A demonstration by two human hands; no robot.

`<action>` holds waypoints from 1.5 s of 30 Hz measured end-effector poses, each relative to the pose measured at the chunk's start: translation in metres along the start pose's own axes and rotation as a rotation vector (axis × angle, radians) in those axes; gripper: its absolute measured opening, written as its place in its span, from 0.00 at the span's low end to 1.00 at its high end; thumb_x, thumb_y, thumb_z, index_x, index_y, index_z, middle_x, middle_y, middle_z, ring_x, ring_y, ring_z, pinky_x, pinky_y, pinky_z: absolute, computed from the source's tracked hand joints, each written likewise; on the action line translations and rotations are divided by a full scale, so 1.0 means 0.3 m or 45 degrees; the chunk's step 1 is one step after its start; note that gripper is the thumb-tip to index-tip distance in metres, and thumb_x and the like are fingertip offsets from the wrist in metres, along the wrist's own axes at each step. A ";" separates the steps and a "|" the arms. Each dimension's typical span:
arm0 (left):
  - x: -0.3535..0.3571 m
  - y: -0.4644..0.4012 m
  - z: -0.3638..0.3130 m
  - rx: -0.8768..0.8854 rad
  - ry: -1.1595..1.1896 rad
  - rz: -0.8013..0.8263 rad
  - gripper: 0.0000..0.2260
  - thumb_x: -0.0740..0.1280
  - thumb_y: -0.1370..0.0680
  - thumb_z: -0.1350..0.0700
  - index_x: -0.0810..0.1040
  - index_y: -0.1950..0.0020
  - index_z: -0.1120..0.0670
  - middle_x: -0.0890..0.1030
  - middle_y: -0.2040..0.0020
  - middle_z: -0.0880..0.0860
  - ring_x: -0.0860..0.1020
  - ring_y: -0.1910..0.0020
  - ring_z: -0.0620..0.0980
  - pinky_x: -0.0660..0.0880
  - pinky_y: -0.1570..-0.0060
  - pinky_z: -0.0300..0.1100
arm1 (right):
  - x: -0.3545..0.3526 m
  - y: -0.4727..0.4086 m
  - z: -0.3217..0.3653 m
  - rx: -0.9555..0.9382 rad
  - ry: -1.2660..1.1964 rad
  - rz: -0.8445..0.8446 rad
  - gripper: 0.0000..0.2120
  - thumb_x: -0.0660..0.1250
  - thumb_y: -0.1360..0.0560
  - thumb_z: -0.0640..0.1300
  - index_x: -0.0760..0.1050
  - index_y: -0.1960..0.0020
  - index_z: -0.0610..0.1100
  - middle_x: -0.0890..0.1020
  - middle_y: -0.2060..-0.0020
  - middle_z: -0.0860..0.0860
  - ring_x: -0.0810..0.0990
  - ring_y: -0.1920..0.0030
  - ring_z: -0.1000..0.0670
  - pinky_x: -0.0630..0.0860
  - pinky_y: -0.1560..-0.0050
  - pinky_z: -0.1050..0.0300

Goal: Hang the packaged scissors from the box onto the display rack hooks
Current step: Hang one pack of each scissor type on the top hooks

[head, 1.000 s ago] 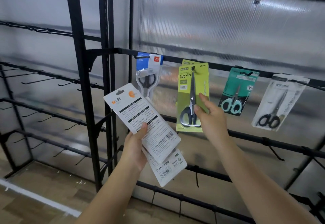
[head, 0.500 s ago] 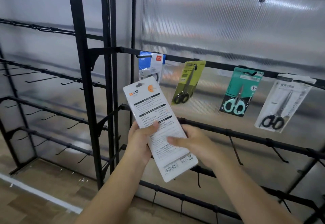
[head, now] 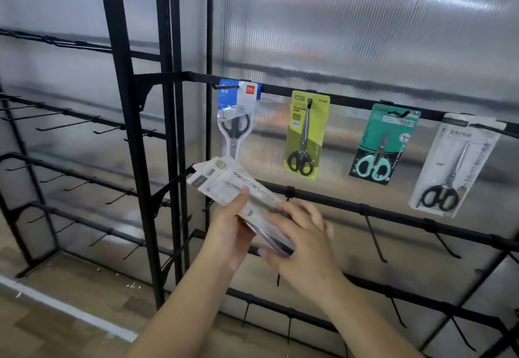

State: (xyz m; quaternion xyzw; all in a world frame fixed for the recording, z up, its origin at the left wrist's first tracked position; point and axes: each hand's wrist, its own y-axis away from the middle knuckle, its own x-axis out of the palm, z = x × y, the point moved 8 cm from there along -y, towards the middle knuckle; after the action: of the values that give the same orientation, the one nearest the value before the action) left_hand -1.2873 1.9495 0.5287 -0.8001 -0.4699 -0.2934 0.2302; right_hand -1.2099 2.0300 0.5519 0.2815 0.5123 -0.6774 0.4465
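Scissor packs point(head: 238, 200) in hand: a small stack of white cards, motion-blurred, tilted so the top end points to 10 o'clock. They sit low centre of the view, in front of the second rail point(head: 393, 217), at 6 o'clock from the blue-and-white pack point(head: 238, 116). How many are in the stack I can't tell.

Left hand point(head: 227, 231): under the stack at its 7 o'clock side, fingers curled behind the cards, thumb pressed on the printed face. Firm grip.

Right hand point(head: 303, 237): at the stack's lower end, 4 o'clock side. Fingers point(head: 283, 218) bent over the top face, thumb under the bottom edge, so it pinches the lower end of the packs.

Display rack point(head: 120, 105): black metal frame, horizontal rails with forward-pointing hooks, frosted ribbed panel point(head: 351, 34) behind.

Top rail point(head: 351, 105) carries four hung packs, 9 to 3 o'clock: blue-and-white pack with black-handled scissors, yellow-green pack point(head: 307, 136) with black handles, teal pack point(head: 384, 144) with light-blue handles, white pack point(head: 455, 166) with black handles. All hang apart from each other, the right two tilted.

Bare hooks point(head: 375, 238) on the second rail at 3 o'clock from the hands, more on the rails below and on the left bay. Wood-pattern floor point(head: 56, 315) at 7 o'clock, with a pale strip across it.
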 end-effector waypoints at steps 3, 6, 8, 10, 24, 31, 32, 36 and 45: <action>-0.034 -0.006 0.003 0.013 0.050 0.014 0.19 0.62 0.25 0.55 0.73 0.35 0.58 0.80 0.43 0.60 0.79 0.45 0.59 0.77 0.45 0.54 | 0.027 0.003 -0.024 0.001 -0.084 0.119 0.27 0.59 0.31 0.69 0.70 0.34 0.62 0.53 0.29 0.65 0.38 0.28 0.58 0.42 0.31 0.53; -0.034 -0.010 0.000 0.034 0.042 0.025 0.21 0.68 0.26 0.59 0.72 0.33 0.58 0.79 0.39 0.60 0.78 0.41 0.61 0.75 0.42 0.56 | 0.000 0.026 -0.020 -0.101 -0.099 -0.102 0.22 0.66 0.28 0.57 0.73 0.35 0.56 0.52 0.30 0.62 0.47 0.27 0.49 0.50 0.31 0.43; -0.027 -0.017 0.000 0.048 0.041 0.024 0.24 0.70 0.29 0.59 0.72 0.32 0.58 0.78 0.38 0.61 0.77 0.39 0.61 0.73 0.40 0.58 | -0.027 0.047 -0.057 -0.025 -0.137 -0.320 0.31 0.75 0.34 0.50 0.72 0.33 0.52 0.54 0.30 0.56 0.55 0.31 0.50 0.59 0.34 0.41; -0.019 -0.021 0.007 0.041 0.010 0.008 0.28 0.75 0.32 0.56 0.73 0.34 0.58 0.79 0.39 0.61 0.77 0.39 0.61 0.74 0.42 0.57 | -0.032 0.053 -0.127 0.205 -0.262 -0.313 0.44 0.78 0.39 0.52 0.60 0.28 0.55 0.54 0.32 0.59 0.52 0.35 0.59 0.61 0.32 0.43; 0.223 -0.066 0.236 -0.139 -0.140 0.310 0.22 0.64 0.38 0.69 0.78 0.44 0.59 0.84 0.50 0.58 0.83 0.55 0.55 0.79 0.65 0.45 | -0.150 0.251 -0.477 0.556 -0.596 -0.511 0.48 0.76 0.41 0.58 0.45 0.35 0.72 0.62 0.49 0.69 0.71 0.44 0.57 0.71 0.42 0.57; 0.331 -0.092 0.349 -0.241 -0.043 0.334 0.18 0.61 0.35 0.69 0.79 0.50 0.55 0.84 0.57 0.57 0.84 0.60 0.56 0.80 0.68 0.50 | -0.381 0.459 -0.691 0.779 -0.462 -1.062 0.47 0.79 0.38 0.44 0.57 0.26 0.54 0.64 0.46 0.51 0.72 0.50 0.63 0.64 0.57 0.83; 0.353 -0.094 0.367 -0.245 -0.032 0.347 0.18 0.61 0.35 0.69 0.81 0.51 0.55 0.84 0.57 0.58 0.84 0.60 0.57 0.80 0.67 0.50 | -0.417 0.478 -0.710 0.777 -0.477 -1.124 0.47 0.78 0.37 0.41 0.57 0.26 0.51 0.64 0.46 0.50 0.72 0.52 0.68 0.63 0.60 0.85; 0.441 -0.085 0.450 -0.281 -0.008 0.407 0.21 0.65 0.39 0.71 0.80 0.49 0.56 0.84 0.54 0.61 0.83 0.59 0.59 0.80 0.66 0.50 | -0.540 0.525 -0.784 0.810 -0.463 -1.181 0.45 0.77 0.36 0.42 0.57 0.25 0.50 0.63 0.46 0.50 0.68 0.52 0.59 0.63 0.61 0.85; 0.524 -0.068 0.564 -0.273 -0.037 0.344 0.19 0.65 0.41 0.68 0.81 0.52 0.55 0.84 0.54 0.59 0.83 0.59 0.57 0.79 0.67 0.49 | -0.604 0.525 -0.896 0.927 -0.361 -0.845 0.49 0.76 0.35 0.53 0.50 0.24 0.55 0.61 0.43 0.50 0.64 0.47 0.53 0.65 0.44 0.60</action>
State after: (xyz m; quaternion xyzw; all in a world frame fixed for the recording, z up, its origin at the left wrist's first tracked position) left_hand -1.2020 2.1647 0.5163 -0.8800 -0.3275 -0.2968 0.1740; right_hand -1.0095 2.3296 0.5492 0.1462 0.2393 -0.9488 0.1455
